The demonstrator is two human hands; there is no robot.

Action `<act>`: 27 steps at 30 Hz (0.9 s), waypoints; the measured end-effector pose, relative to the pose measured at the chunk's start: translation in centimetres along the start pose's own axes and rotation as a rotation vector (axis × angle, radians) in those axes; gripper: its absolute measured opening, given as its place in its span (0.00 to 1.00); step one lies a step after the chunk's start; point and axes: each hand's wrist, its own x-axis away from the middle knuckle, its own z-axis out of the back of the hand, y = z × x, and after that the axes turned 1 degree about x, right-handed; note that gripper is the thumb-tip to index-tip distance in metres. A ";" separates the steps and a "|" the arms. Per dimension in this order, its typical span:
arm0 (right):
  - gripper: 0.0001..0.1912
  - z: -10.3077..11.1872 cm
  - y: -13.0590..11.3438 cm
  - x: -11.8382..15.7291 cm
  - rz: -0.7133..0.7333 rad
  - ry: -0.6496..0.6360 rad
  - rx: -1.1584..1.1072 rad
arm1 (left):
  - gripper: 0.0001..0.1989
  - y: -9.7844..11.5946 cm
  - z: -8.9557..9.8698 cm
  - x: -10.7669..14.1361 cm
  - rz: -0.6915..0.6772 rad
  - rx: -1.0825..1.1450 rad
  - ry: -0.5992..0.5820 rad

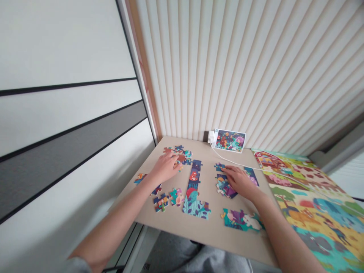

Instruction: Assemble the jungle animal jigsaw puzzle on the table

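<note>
On a tan desk (170, 225), the left hand (164, 168) lies at 11 o'clock on a loose cluster of jigsaw pieces (183, 152). The right hand (240, 181) spreads at 1 o'clock over another cluster (224, 186). Whether the fingers grip is unclear. The pieces look light and stiff, best pinched by their edges.

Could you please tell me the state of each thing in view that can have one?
left hand: resting on loose puzzle pieces
right hand: flat on heaped puzzle pieces
joined puzzle strip: assembled, lying flat
picture card: propped against the wall
farm-scene mat: flat beside the tan board
white cable: trailing across the farm-scene mat
</note>
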 end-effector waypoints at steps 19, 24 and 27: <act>0.23 0.8 -1.2 0.2 -0.025 -0.026 0.009 | 0.28 -1.8 -4.3 -3.2 0.129 0.045 -0.051; 0.22 0.7 -1.1 0.3 -0.022 -0.019 0.012 | 0.25 -1.9 -4.2 -3.0 0.177 0.094 -0.041; 0.22 0.5 -1.1 0.3 -0.023 -0.017 0.016 | 0.20 -2.1 -4.3 -3.1 0.166 0.165 -0.027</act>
